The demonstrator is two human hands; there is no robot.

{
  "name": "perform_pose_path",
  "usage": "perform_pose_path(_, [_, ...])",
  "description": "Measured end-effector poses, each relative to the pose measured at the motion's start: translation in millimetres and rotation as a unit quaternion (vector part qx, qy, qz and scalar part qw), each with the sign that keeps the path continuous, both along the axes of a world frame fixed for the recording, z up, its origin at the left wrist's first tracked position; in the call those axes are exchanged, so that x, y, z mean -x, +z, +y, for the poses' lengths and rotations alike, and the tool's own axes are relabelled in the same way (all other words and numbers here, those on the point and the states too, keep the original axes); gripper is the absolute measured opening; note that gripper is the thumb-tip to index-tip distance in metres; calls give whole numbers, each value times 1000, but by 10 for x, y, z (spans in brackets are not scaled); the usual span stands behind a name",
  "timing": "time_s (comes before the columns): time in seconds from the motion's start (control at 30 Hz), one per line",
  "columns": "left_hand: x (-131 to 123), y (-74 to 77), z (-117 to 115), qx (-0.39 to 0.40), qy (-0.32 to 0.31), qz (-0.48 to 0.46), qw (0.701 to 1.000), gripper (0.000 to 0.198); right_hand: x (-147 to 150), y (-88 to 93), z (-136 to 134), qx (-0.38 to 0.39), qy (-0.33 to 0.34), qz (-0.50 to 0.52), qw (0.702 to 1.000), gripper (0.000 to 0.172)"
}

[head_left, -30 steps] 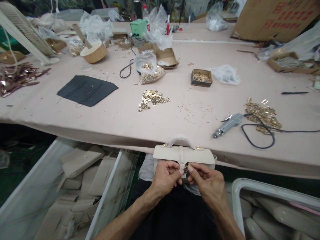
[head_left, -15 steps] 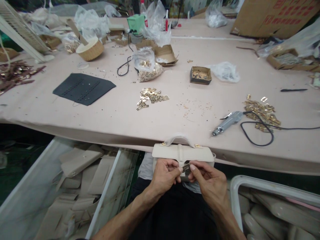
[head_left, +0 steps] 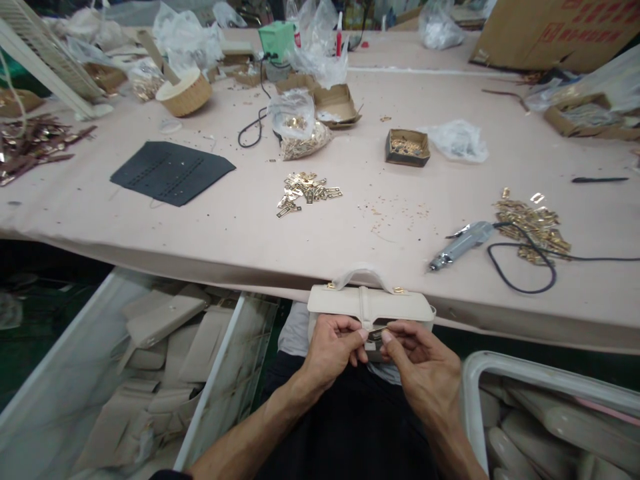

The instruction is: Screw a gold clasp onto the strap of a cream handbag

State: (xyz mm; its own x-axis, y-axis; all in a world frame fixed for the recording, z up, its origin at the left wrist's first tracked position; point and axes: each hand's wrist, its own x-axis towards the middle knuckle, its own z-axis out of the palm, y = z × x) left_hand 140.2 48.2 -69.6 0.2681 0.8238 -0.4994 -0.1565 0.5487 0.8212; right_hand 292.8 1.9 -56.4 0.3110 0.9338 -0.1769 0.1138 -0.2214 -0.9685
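A cream handbag point(head_left: 395, 308) with a top handle rests in my lap against the table edge, its flap facing up. In front of its strap I hold a small metal plate point(head_left: 376, 333) by its two ends. My left hand point(head_left: 333, 347) pinches one end between thumb and fingers. At the other end, the thumb and forefinger of my right hand point(head_left: 425, 360) are closed on it. My fingers cover part of the plate and the front of the bag. A pile of similar gold plates point(head_left: 306, 190) lies on the table ahead.
A grey electric screwdriver point(head_left: 461, 245) with a black cord lies at right, beside gold hardware point(head_left: 535, 227). A small box of screws point(head_left: 407, 148) stands farther back. Crates of cream bag parts flank me, a left crate point(head_left: 213, 380) and a right crate point(head_left: 470, 393).
The plate has turned between my fingers and now shows a thinner edge. Both hands stay in front of the bag. The whole view has shifted slightly.
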Motion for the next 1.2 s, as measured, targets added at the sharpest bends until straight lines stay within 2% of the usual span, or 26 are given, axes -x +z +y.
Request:
perform_pose_path(0.07, [4,-2,-3,-6,0,1,1000,26,-10,49,-1,-29,24,-48,998,22])
perform_pose_path(0.17, [12,-22,-15,-8,-1,7,1000,25,-60,116,4,-54,100,-124,986,12])
perform_pose_path(0.23, [12,-38,-24,-2,3,5,1000,26,-102,128,-3,-39,134,-161,977,10])
perform_pose_path(0.3, [9,-45,-30,5,6,-4,1000,29,-132,111,-27,-6,141,-181,973,15])
perform_pose_path(0.43, [10,-29,-28,2,2,-11,1000,33,-114,62,-102,46,85,-121,988,21])
perform_pose_path(0.53, [25,-16,-27,-11,3,-10,1000,31,-58,72,-151,48,45,-68,996,22])
perform_pose_path(0.73, [39,-40,-48,-12,2,-7,1000,33,27,174,-208,-12,12,-123,992,20])
perform_pose_path(0.9, [27,-28,-61,-9,16,-19,1000,36,117,149,-152,29,-61,50,996,26])
perform_pose_path(0.97, [25,-6,-63,-12,19,-27,999,36,157,92,-127,49,-61,74,994,29])
perform_pose_path(1.2, [52,39,-73,-25,9,-34,999,31,215,-29,-139,94,-17,37,995,38])
